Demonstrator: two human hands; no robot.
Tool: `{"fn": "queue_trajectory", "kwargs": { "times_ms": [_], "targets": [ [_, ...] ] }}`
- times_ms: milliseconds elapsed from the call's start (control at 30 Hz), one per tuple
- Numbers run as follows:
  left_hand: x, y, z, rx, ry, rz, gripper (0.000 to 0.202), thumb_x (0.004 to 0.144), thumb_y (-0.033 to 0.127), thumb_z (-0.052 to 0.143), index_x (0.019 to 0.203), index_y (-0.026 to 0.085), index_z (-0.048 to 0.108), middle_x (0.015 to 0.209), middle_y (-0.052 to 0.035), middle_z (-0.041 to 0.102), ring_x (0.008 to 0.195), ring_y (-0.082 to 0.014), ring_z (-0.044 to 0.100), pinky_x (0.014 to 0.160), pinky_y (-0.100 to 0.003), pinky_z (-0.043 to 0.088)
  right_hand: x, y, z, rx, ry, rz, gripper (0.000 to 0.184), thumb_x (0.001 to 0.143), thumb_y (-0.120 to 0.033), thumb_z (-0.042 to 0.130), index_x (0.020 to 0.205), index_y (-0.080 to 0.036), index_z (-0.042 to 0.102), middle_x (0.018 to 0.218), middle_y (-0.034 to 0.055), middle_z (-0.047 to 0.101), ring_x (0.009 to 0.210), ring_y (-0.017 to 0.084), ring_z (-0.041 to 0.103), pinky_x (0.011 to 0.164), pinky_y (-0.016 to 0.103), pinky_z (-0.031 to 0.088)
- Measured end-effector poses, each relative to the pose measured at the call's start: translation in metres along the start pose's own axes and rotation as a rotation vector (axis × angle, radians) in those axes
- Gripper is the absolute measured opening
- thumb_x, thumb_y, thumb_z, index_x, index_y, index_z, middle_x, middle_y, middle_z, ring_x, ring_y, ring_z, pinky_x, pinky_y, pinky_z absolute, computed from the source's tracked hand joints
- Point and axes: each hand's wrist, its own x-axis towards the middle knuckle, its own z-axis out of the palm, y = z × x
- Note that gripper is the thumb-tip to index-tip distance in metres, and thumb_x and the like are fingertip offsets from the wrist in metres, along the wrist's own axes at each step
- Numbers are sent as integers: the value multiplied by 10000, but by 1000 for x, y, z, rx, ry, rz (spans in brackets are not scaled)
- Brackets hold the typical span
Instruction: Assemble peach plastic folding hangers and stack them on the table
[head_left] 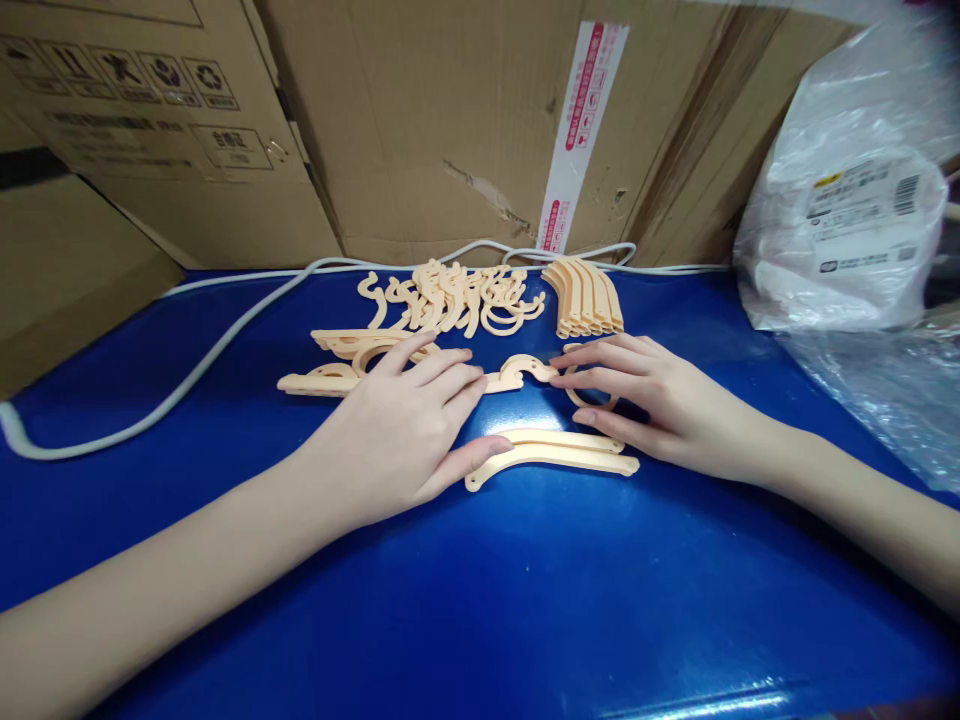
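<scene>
Cream plastic parts, which look like pieces of folding clothes hangers, lie on the blue table. My left hand (405,430) rests flat across several hanger pieces (315,384), its fingers stretched out and partly covering them. Its thumb touches the left end of two long curved hanger arms (559,455) lying nearest me. My right hand (637,395) is spread, with its fingertips at the end of a curved hanger hook (531,367) between the hands. Under its fingers lies a ring-shaped part (600,402), partly hidden. Neither hand visibly grips anything.
Behind the hands lie a loose pile of hooks (450,298) and a stack of curved arms (583,298). A white cable (247,330) runs along the back and left. Cardboard boxes (435,120) stand behind; a clear plastic bag (847,230) sits at right.
</scene>
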Motion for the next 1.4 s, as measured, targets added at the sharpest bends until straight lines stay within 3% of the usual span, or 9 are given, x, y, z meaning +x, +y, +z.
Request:
{"fn": "queue_trajectory", "kwargs": {
  "times_ms": [300, 967, 1233, 1300, 1400],
  "targets": [
    [0, -1, -3, -10, 45, -33, 593, 1041, 469, 279, 1132, 62, 702, 1130, -151, 726, 1140, -354, 628, 1027, -569, 416, -2, 2, 2, -17, -5, 35, 359, 1000, -342, 488, 1292, -171, 606, 1322, 126, 620, 1215, 258, 556, 1017, 438, 420],
    [1, -1, -2, -35, 9, -18, 563, 1045, 458, 271, 1107, 109, 709, 1027, -103, 729, 1052, -322, 636, 985, -539, 427, -2, 3, 5, -8, -34, 22, 428, 1001, -394, 472, 1362, -184, 571, 1358, 124, 601, 1214, 271, 556, 996, 455, 429],
    [1, -2, -6, -39, 45, -56, 498, 1035, 452, 328, 1129, 123, 690, 1046, -99, 723, 1039, -308, 635, 1000, -537, 384, -2, 6, 1, -10, 12, 33, 384, 1003, -359, 474, 1300, -154, 608, 1315, 134, 627, 1193, 266, 568, 1003, 442, 422],
    [1, -2, -9, -43, 71, -61, 438, 1031, 416, 362, 1119, 128, 681, 1011, -91, 719, 1002, -302, 638, 957, -517, 397, -2, 9, 0, -22, 30, 47, 364, 1008, -338, 464, 1281, -152, 617, 1291, 132, 641, 1171, 263, 575, 989, 435, 425],
    [1, 1, -12, -92, 75, -43, 317, 1008, 358, 432, 1011, 139, 661, 889, -66, 677, 874, -260, 623, 789, -407, 435, -4, 17, 0, -55, 45, 57, 336, 1007, -289, 459, 1272, -169, 625, 1264, 124, 655, 1139, 262, 588, 955, 431, 437]
  ]
}}
